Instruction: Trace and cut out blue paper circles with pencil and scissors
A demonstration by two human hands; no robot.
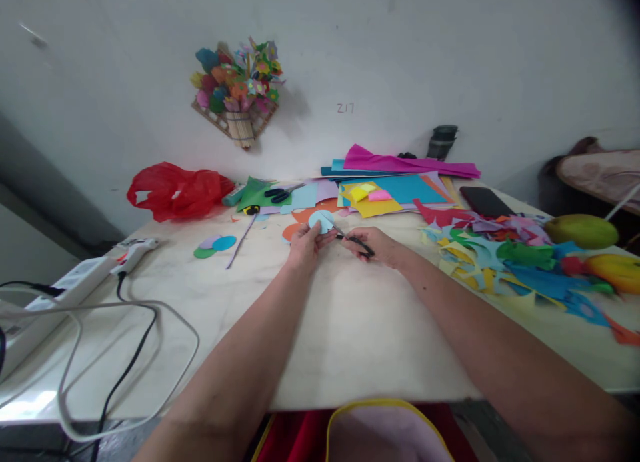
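Note:
My left hand (306,243) pinches a light blue paper circle (320,219) by its lower left edge, above the middle of the table. Black-handled scissors (361,245) are in my right hand (374,243), with its fingers closed round the handles. The blades reach left to the paper circle and lie at its right side; whether they are cutting is too small to tell. Just behind and left of my left hand are orange paper pieces (290,233). Purple, green and blue paper circles (224,243) overlap on the table to the left, beside a thin purple strip (243,242).
Coloured sheets (420,189) and a second pair of scissors (281,194) lie along the back. A red plastic bag (177,190) sits back left. Paper scraps (525,255), a phone (486,201) and a mango-like fruit (580,231) occupy the right. Cables and a power strip (75,282) are left.

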